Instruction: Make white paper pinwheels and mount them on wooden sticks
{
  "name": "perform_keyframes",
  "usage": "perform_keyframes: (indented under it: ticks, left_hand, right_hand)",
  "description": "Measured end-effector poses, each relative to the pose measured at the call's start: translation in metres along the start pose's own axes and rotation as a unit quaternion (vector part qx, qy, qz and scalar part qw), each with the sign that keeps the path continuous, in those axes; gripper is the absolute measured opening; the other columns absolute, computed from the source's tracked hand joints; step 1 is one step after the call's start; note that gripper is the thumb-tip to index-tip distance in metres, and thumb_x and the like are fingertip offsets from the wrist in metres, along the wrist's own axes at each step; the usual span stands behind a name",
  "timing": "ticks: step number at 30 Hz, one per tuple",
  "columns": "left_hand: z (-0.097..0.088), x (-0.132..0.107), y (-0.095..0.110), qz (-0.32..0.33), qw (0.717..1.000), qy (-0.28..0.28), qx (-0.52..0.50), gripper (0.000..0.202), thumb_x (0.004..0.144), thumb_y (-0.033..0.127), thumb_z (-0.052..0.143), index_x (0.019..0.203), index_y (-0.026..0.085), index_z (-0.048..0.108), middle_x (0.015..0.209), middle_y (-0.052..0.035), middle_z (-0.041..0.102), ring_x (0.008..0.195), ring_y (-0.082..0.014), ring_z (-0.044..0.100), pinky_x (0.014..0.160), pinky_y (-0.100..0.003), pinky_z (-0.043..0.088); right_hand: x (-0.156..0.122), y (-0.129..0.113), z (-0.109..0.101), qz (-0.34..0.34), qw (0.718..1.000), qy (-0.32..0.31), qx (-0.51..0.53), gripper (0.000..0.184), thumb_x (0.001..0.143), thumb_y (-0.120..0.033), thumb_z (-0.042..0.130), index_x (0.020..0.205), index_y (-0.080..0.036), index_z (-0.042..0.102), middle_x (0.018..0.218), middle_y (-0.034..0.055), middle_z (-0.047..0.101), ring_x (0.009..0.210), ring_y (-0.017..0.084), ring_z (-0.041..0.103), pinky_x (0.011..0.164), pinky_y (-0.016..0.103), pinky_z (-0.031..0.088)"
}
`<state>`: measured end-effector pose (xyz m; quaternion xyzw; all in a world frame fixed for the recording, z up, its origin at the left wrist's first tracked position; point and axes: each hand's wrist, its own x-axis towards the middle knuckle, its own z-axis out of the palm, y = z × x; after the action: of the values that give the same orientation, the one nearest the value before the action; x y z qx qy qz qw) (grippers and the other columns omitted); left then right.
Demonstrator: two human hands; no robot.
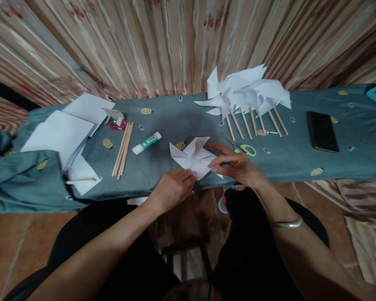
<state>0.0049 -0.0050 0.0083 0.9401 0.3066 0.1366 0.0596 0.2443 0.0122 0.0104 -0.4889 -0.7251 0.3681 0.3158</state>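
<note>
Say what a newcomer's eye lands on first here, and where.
Probably the cluster of white paper pinwheels, lying at the back of the grey-green cloth, right of centre. Next, the folded paper piece at the front edge, with the left hand at its near side and the right hand at its right. Then the green-and-white glue stick, left of that piece.
</note>
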Motion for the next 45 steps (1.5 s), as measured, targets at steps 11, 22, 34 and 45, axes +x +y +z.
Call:
perform_keyframes:
  ticks: [11,22,34,45]
  left_hand:
    - [0.002,0.001,0.003,0.018,1.000,-0.013,0.014,0.017,0.092,0.018,0.046,0.096,0.012,0.062,0.089,-0.0072,0.066,0.081,-0.0201,0.062,0.072,-0.034,0.054]
    - [0.004,-0.002,0.004,-0.002,1.000,0.025,0.009,0.024,0.093,0.019,0.044,0.115,0.012,0.053,0.092,-0.0073,0.068,0.085,-0.0193,0.065,0.075,-0.033,0.056]
    - [0.005,0.000,0.003,0.025,1.000,0.009,0.005,0.024,0.094,0.018,0.042,0.108,0.010,0.060,0.101,-0.0101,0.068,0.091,-0.0211,0.063,0.078,-0.035,0.056]
    - [0.005,0.001,0.004,0.027,1.000,0.011,0.010,0.021,0.093,0.018,0.046,0.105,0.010,0.061,0.099,-0.0098,0.068,0.089,-0.0211,0.062,0.076,-0.034,0.056]
  right_hand:
    - [0.012,0.006,0.035,-0.049,0.985,0.094,-0.136,0.005,0.079,-0.024,0.069,0.076,-0.022,0.072,0.135,0.0069,0.056,0.134,0.028,0.042,0.110,0.050,0.037]
    - [0.013,0.002,0.046,-0.040,0.979,0.106,-0.169,0.012,0.082,-0.024,0.063,0.071,-0.026,0.065,0.141,0.0000,0.047,0.139,0.028,0.031,0.111,0.055,0.032]
    - [0.013,-0.001,0.050,-0.025,0.969,0.110,-0.221,0.010,0.082,-0.023,0.063,0.072,-0.023,0.064,0.139,0.0077,0.050,0.138,0.029,0.034,0.108,0.053,0.036]
    - [0.012,0.000,0.051,-0.024,0.975,0.107,-0.192,0.007,0.083,-0.023,0.060,0.078,-0.025,0.065,0.138,0.0023,0.050,0.138,0.027,0.033,0.109,0.056,0.034]
